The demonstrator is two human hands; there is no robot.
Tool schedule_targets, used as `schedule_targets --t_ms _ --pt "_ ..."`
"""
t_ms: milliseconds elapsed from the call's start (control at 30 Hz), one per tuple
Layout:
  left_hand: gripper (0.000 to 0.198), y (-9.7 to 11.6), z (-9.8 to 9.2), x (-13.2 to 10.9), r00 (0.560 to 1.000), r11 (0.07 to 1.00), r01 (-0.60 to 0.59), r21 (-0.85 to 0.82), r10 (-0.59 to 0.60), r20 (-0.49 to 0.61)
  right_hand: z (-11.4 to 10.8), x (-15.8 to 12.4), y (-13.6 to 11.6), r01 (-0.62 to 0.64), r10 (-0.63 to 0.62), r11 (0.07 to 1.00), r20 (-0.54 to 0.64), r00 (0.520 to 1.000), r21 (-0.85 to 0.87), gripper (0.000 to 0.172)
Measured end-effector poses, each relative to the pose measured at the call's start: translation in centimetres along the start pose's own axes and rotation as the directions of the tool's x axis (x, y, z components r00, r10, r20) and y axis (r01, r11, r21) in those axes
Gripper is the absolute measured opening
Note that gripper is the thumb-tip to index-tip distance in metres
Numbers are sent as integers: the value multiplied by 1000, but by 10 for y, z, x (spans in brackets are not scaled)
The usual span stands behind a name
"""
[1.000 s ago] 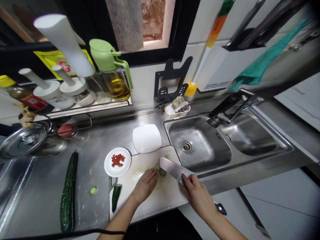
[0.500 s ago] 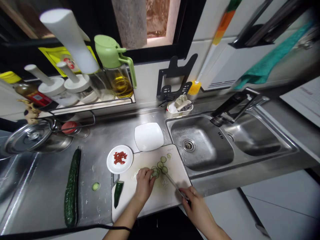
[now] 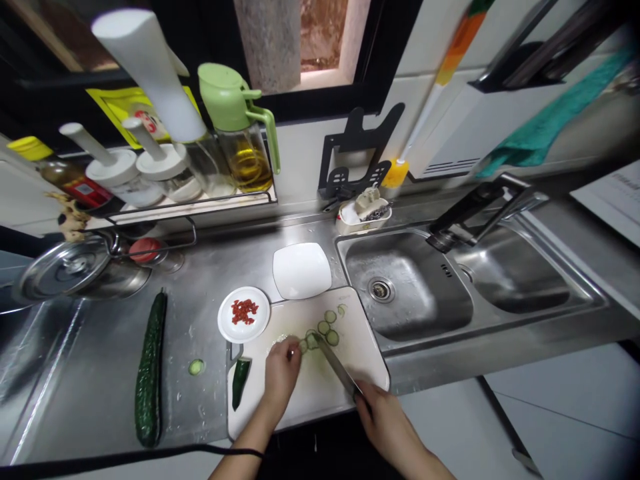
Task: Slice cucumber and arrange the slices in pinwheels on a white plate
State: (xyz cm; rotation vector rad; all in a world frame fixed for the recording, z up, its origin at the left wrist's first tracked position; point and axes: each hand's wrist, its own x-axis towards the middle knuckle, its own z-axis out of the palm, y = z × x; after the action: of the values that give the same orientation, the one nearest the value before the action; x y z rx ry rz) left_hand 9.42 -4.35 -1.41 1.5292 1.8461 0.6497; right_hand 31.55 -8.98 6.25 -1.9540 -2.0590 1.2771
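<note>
The cucumber piece (image 3: 301,345) is lying mid-way along the cutting board (image 3: 369,350), and the curled left hand (image 3: 280,372) is pinning it. The right hand (image 3: 383,417) is gripping the knife (image 3: 334,365). Its blade, raised flat a second ago, is now standing edge-down beside those fingers. More slices (image 3: 324,327) are gathering toward the board's far edge.

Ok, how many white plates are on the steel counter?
2. A round white plate holding red bits sits just left of the white cutting board; a square white plate lies behind the board, beside the steel sink. None looks hidden.
</note>
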Motion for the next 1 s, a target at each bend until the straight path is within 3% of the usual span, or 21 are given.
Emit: schedule_targets --t_ms 133,333,567,1000 --pt "24 -8 -12 0 988 987 156 -39 -156 -13 4 7 -22 -16 27 995 110 994 -96 36" --pt "24 -3 -19 4 985 983 175 61 -175 1 13 15 -48 8 51 947 173 984 -322 44" --pt "22 0 -22 9 965 962 258 88 -262 29 18 18 -51 39 10 933 133 991 -357 51" --pt "22 -5 -20 11 964 963 257 75 -261 47 26 21 -51 16 27 937 118 993 -350 52"
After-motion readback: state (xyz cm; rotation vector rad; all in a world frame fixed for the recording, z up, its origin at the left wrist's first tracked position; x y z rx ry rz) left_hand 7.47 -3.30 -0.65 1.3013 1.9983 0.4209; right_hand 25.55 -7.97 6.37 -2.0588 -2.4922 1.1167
